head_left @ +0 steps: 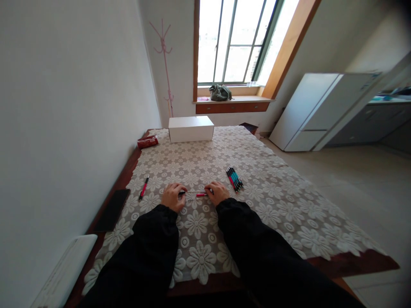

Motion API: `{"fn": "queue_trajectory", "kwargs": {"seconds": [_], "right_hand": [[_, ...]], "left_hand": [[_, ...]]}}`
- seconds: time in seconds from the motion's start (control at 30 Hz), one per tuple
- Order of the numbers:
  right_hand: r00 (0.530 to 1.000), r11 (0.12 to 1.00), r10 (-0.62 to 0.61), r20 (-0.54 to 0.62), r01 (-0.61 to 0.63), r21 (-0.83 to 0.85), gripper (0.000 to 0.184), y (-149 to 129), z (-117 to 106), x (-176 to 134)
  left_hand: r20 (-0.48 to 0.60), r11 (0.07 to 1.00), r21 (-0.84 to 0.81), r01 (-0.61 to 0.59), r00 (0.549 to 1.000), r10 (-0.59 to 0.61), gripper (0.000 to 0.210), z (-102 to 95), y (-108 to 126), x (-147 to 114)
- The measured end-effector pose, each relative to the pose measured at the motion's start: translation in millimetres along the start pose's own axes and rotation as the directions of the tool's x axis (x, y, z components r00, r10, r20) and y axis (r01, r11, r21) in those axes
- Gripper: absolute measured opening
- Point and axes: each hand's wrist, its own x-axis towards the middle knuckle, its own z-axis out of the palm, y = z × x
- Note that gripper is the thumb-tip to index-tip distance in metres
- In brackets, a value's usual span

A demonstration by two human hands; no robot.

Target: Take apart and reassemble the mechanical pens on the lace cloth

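My left hand [173,196] is closed, its fingertips pinching a short black pen part [182,193]. A thin pale rod like a pen refill [195,191] spans the gap between my two hands. Closed as well, my right hand [218,193] grips a pink pen barrel [201,195] that sticks out to its left; the rod's end by those fingers is partly hidden. To the left on the tablecloth lies a red-and-black pen [144,188]. Several pens [234,179], with pink and teal barrels and black ends, lie side by side beyond my right hand.
A white flower-lace cloth [196,223] covers the dark wooden table. At the far end stand a white box [191,129] and a red packet [147,141]. A black flat slab [113,210] lies at the left edge, near a white object [66,269] by the wall.
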Motion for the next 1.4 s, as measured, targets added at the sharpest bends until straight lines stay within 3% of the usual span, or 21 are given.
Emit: {"fn": "queue_trajectory", "kwargs": {"seconds": [0.2,0.47,0.7,0.97,1.23,1.4], "right_hand": [[0.996,0.996,0.088,0.035,-0.089,0.030,0.012,3,0,3],[0.980,0.981,0.155,0.128,-0.167,0.096,0.025,7,-1,8],[0.972,0.978,0.187,0.145,-0.198,0.067,0.014,2,-6,10],[0.979,0.985,0.156,0.128,-0.164,0.058,0.004,1,-4,14],[0.994,0.995,0.097,0.053,-0.098,0.022,0.009,6,4,8],[0.997,0.996,0.072,0.011,-0.073,0.052,0.009,7,4,7]], "left_hand": [[0.089,0.992,-0.050,-0.117,0.989,0.121,0.014,2.2,-1,-1],[0.121,0.993,-0.051,-0.109,0.986,0.115,0.008,4.8,-3,-1],[0.093,0.996,-0.045,-0.079,0.992,0.083,0.010,3.9,-2,-1],[0.105,0.997,-0.021,-0.073,0.992,0.075,0.011,3.5,-2,-1],[0.006,1.000,-0.001,0.018,1.000,-0.018,0.010,3.4,-6,1],[0.001,0.999,-0.007,0.032,0.999,-0.032,0.007,3.0,-5,1]]}}
